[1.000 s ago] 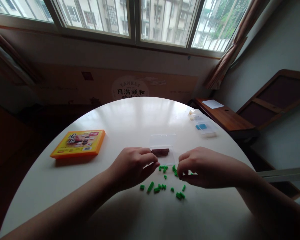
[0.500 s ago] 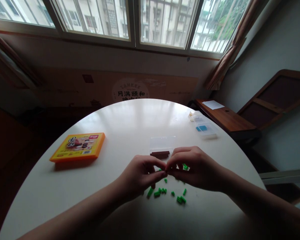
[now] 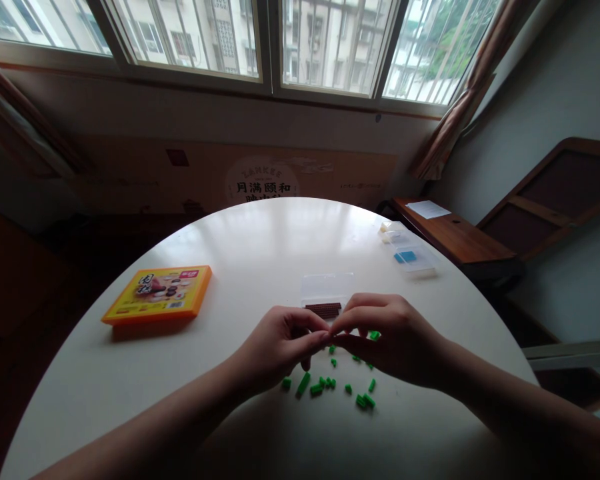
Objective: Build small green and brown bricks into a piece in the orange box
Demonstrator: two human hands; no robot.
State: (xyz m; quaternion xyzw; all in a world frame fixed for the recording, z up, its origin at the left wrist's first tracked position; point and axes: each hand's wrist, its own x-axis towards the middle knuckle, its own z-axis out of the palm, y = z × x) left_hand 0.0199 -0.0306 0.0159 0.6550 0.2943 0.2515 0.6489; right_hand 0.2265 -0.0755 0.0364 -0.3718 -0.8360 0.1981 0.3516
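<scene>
My left hand (image 3: 280, 347) and my right hand (image 3: 390, 337) meet fingertip to fingertip just above the round white table (image 3: 260, 247). Both pinch shut on something tiny that I cannot make out. Several small green bricks (image 3: 330, 383) lie scattered on the table under and in front of the hands. Just behind the fingers lies a clear plastic box (image 3: 326, 288) with a row of dark brown bricks (image 3: 323, 309) in it.
An orange box (image 3: 159, 292) with a printed lid lies at the left of the table. Small clear boxes (image 3: 411, 257), one with blue pieces, sit at the far right rim. A wooden bench (image 3: 455, 237) stands beyond, under the window.
A second ago the hands were apart over the green bricks, and then they came together. Since half a second ago they have hardly moved.
</scene>
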